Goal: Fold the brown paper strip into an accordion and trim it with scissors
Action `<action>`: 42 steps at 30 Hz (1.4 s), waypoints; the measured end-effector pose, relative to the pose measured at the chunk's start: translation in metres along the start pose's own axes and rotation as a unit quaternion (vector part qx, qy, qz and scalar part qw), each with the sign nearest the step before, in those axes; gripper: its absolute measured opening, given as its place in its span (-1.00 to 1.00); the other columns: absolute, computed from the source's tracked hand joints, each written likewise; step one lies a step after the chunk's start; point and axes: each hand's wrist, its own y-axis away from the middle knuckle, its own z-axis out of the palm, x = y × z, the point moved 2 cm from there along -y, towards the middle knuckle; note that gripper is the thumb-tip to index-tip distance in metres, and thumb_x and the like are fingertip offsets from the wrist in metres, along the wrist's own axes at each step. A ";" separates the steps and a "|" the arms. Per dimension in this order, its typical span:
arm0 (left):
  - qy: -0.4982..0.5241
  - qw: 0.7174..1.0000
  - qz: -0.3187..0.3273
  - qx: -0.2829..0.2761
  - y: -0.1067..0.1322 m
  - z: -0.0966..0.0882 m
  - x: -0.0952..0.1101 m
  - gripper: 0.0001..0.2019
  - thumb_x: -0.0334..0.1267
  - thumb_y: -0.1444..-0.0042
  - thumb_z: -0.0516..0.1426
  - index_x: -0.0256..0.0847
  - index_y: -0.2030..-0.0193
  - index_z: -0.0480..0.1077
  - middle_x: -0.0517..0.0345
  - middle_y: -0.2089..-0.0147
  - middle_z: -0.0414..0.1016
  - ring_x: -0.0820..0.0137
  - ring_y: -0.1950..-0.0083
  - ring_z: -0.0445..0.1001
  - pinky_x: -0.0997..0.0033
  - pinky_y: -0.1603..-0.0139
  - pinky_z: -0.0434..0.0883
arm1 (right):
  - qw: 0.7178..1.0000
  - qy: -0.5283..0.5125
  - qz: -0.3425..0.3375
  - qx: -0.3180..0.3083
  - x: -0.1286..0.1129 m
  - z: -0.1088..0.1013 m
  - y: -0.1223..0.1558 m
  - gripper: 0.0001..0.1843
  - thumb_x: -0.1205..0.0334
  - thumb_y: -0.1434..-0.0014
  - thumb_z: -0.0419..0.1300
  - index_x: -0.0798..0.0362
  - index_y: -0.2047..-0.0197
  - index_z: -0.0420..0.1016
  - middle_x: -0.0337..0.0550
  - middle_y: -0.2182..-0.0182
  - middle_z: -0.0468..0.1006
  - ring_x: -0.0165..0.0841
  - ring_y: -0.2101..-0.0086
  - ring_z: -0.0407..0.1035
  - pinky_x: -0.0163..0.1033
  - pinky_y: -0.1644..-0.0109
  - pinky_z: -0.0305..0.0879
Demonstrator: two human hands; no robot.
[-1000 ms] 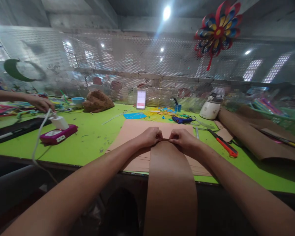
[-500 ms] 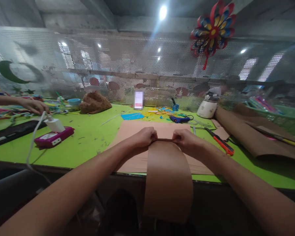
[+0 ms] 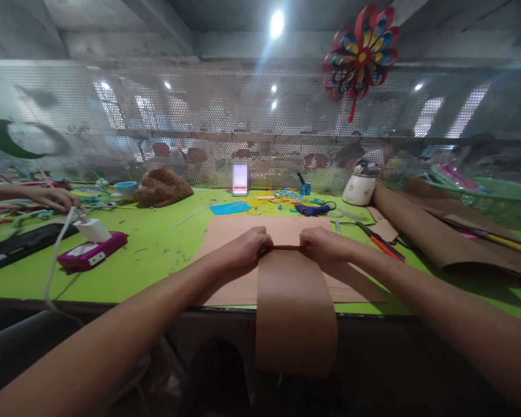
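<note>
"Brown, smooth, with a faint sheen: how was the paper strip [image 3: 295, 313] shaped?"

"Broad, sides nearly parallel. It bowed toward the wearer and drooped past the edge of the green table [image 3: 151, 231], darker toward its lower end, which curved slightly."

"And the far end?"

"A thin, dark ridge [image 3: 285, 248], nearly straight. Fold or tight roll: could not tell."

"State of the hands?"

"Left hand [image 3: 252, 245]: fingers bunched, pinching the ridge at its left end. Right hand [image 3: 325, 244]: the same at the right end. The middle of the ridge was exposed between them."

"Position of the strip?"

"Between the hands at its top, the rest hanging nearer the wearer. Pale tan paper [image 3: 295, 227] lay beneath both hands and extended beyond them."

"Other items?"

"Beyond the right hand, a dark blue glue gun [image 3: 312, 210]. To the right of that hand, an orange-and-black cutter [image 3: 386, 247]. Well left of the left hand, a co-worker's hand [image 3: 54, 198] near a white plug [image 3: 94, 230]."
</note>
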 end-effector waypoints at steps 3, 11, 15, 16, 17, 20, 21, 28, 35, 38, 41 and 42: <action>-0.007 1.000 0.025 -0.015 0.001 -0.004 0.001 -0.82 -0.42 -0.06 0.05 -0.23 0.24 0.44 0.08 0.29 0.30 0.40 0.27 0.27 0.45 0.26 0.23 | 0.991 0.117 -0.048 -0.041 -0.008 0.000 0.002 -0.93 0.37 0.00 0.13 0.09 0.49 0.40 -0.14 0.47 0.43 -0.39 0.47 0.22 -0.32 0.42 0.01; -0.015 1.000 -0.024 0.000 0.004 -0.003 -0.002 -0.73 -0.49 0.01 0.02 -0.25 0.23 0.49 0.07 0.31 0.38 0.39 0.26 0.32 0.43 0.21 0.26 | 0.961 0.248 -0.088 0.090 -0.009 0.023 0.021 -0.90 0.38 -0.13 0.03 0.11 0.41 0.31 -0.08 0.38 0.34 -0.33 0.34 0.21 -0.27 0.28 0.09; -0.020 0.996 -0.067 0.062 -0.002 -0.008 0.005 -0.65 -0.35 -0.01 0.02 -0.29 0.04 0.40 0.00 0.15 0.41 0.32 0.15 0.29 0.39 0.17 0.25 | 0.953 0.237 -0.101 0.159 -0.014 0.025 0.026 -0.88 0.46 -0.09 0.01 0.11 0.43 0.28 -0.09 0.41 0.29 -0.32 0.37 0.17 -0.24 0.31 0.11; -0.027 0.993 -0.077 0.080 -0.008 -0.013 0.008 -0.65 -0.29 -0.03 0.01 -0.32 0.04 0.38 -0.02 0.13 0.40 0.31 0.14 0.28 0.38 0.17 0.24 | 0.952 0.230 -0.108 0.168 -0.018 0.023 0.027 -0.88 0.47 -0.08 0.00 0.11 0.43 0.27 -0.08 0.41 0.28 -0.32 0.36 0.17 -0.24 0.30 0.12; -0.025 0.990 -0.118 0.072 -0.015 -0.018 0.010 -0.68 -0.24 -0.06 -0.02 -0.35 0.13 0.42 0.01 0.23 0.41 0.34 0.22 0.28 0.40 0.22 0.23 | 0.952 0.224 -0.117 0.173 -0.022 0.022 0.029 -0.88 0.47 -0.08 -0.01 0.11 0.42 0.26 -0.07 0.40 0.28 -0.31 0.35 0.17 -0.23 0.29 0.13; -0.033 0.970 -0.223 -0.092 -0.034 -0.032 0.015 -0.61 -0.13 -0.13 -0.08 -0.36 0.48 0.42 0.17 0.59 0.23 0.45 0.51 0.15 0.44 0.46 0.11 | 0.950 0.218 -0.133 0.182 -0.034 0.020 0.032 -0.89 0.47 -0.09 -0.01 0.10 0.41 0.24 -0.07 0.40 0.27 -0.28 0.33 0.17 -0.19 0.26 0.14; -0.036 0.964 -0.224 -0.138 -0.038 -0.036 0.017 -0.59 -0.09 -0.12 -0.06 -0.34 0.53 0.40 0.21 0.64 0.16 0.46 0.54 0.11 0.44 0.48 0.08 | 0.949 0.220 -0.134 0.183 -0.037 0.020 0.032 -0.89 0.46 -0.09 -0.01 0.10 0.40 0.24 -0.07 0.40 0.27 -0.27 0.32 0.17 -0.18 0.26 0.14; 0.091 0.959 -0.173 -0.203 -0.028 -0.030 0.014 -0.53 0.09 -0.10 -0.05 -0.30 0.49 0.37 0.22 0.59 0.23 0.51 0.54 0.11 0.50 0.51 0.06 | 0.940 0.249 -0.132 0.195 -0.034 0.022 0.032 -0.90 0.45 -0.07 0.03 0.09 0.44 0.24 -0.10 0.41 0.26 -0.28 0.34 0.15 -0.18 0.29 0.13; 0.189 0.951 -0.180 -0.164 -0.024 -0.014 0.010 -0.64 -0.01 -0.02 0.05 -0.31 0.50 0.37 0.23 0.59 0.23 0.54 0.55 0.12 0.51 0.51 0.10 | 0.954 0.202 -0.112 0.193 -0.027 0.025 0.028 -0.84 0.42 -0.14 0.00 0.10 0.43 0.33 -0.08 0.41 0.30 -0.28 0.33 0.19 -0.19 0.27 0.21; 0.205 0.947 -0.188 -0.163 -0.023 -0.010 0.009 -0.65 0.00 -0.01 0.06 -0.31 0.46 0.39 0.22 0.58 0.26 0.52 0.56 0.15 0.51 0.52 0.11 | 0.970 0.092 -0.095 0.206 -0.026 0.019 0.029 -0.83 0.41 -0.11 0.03 0.12 0.26 0.41 -0.02 0.27 0.37 -0.26 0.21 0.24 -0.17 0.14 0.26; 0.189 0.953 -0.176 -0.160 -0.023 -0.007 0.005 -0.64 0.01 -0.03 0.05 -0.31 0.44 0.41 0.21 0.57 0.28 0.52 0.55 0.17 0.51 0.52 0.11 | 0.977 -0.023 -0.062 0.202 -0.026 0.004 0.026 -0.68 0.43 -0.02 0.07 0.11 0.12 0.42 0.00 0.14 0.40 -0.25 0.10 0.27 -0.15 0.05 0.26; 0.179 0.957 -0.168 -0.156 -0.023 -0.006 0.003 -0.64 -0.01 -0.04 0.05 -0.31 0.43 0.41 0.21 0.56 0.28 0.52 0.54 0.17 0.51 0.52 0.11 | 0.981 -0.052 -0.047 0.180 -0.026 -0.001 0.022 -0.67 0.42 0.00 0.07 0.11 0.13 0.44 -0.01 0.13 0.42 -0.25 0.11 0.29 -0.16 0.06 0.27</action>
